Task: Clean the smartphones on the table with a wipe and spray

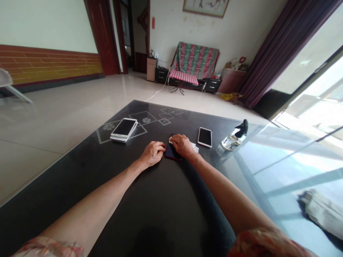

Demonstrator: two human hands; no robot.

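Note:
A dark phone [171, 152] lies flat on the black glass table [150, 210] between my hands. My left hand [153, 152] rests curled against the phone's left edge and holds it. My right hand [182, 145] presses a white cloth [194, 147] down on the phone's screen, fingers closed over the cloth. Only the cloth's corners show from under the hand.
A stack of white phones [124, 129] lies at the left of the table. Another white phone [205, 137] lies to the right, and beyond it a clear spray bottle [235, 137] with a black trigger. A folded grey cloth [321, 210] sits at the far right.

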